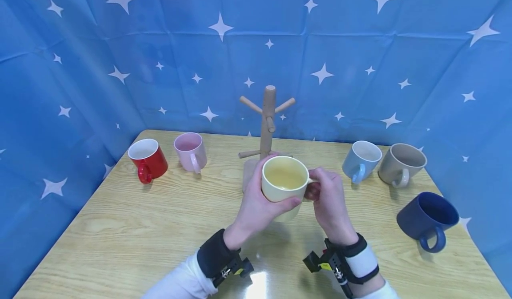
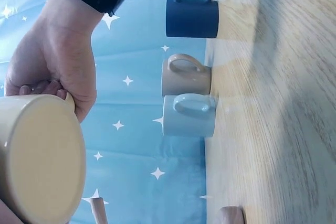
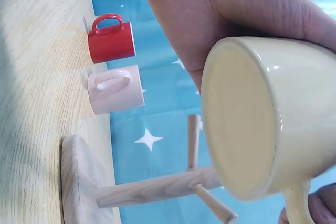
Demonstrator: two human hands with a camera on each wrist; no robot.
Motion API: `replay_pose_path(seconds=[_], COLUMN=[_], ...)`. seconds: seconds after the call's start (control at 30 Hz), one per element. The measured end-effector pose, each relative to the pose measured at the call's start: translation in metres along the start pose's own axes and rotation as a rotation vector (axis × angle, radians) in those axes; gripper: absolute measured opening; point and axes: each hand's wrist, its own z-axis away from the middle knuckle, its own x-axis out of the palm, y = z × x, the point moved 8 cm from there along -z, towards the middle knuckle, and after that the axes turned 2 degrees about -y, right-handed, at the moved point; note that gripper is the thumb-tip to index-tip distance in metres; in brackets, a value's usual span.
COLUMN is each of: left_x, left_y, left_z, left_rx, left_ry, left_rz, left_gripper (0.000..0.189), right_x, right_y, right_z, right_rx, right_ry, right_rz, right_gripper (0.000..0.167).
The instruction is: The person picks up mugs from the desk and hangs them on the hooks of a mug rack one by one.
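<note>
A pale yellow mug (image 1: 283, 188) is held up above the table in front of a wooden mug tree (image 1: 267, 130). My left hand (image 1: 260, 201) grips the mug's body from the left, thumb across its near side. On the other side my right hand (image 1: 331, 197) pinches the handle, which points right. Both wrist views show the mug's bottom, with the yellow mug (image 3: 241, 124) off the table in the right wrist view. The tree's pegs carry no mugs, and its base (image 1: 249, 174) is partly hidden behind my left hand.
On the left stand a red mug (image 1: 154, 163) and a pink mug (image 1: 192, 153). To the right are a light blue mug (image 1: 362, 160), a grey-beige mug (image 1: 400, 165) and a dark blue mug (image 1: 426, 219). Behind the wooden table (image 1: 140, 237) hangs a blue star-patterned cloth (image 1: 180, 59).
</note>
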Motion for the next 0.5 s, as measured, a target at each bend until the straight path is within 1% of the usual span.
replay_pose_path(seconds=[0.1,0.2,0.5], left_x=[-0.0016,-0.0018,-0.0022], left_y=[0.0028,0.0041,0.0029], left_z=[0.0004,0.0008,0.0003], left_rx=[0.036,0.058,0.059], left_ry=[0.014,0.018,0.016], left_rz=[-0.011,-0.012,-0.007], left_gripper=[0.094,0.094,0.089], right_x=[0.0012,0.0011,0.0027], right_y=[-0.0009,-0.0017,-0.0022], right_z=[0.0013,0.0024,0.0028], right_rx=[-0.016,-0.025,-0.030], right_ry=[-0.007,-0.009,-0.029], right_rz=[0.014,0.031,0.049], right_gripper=[0.051,0.050,0.048])
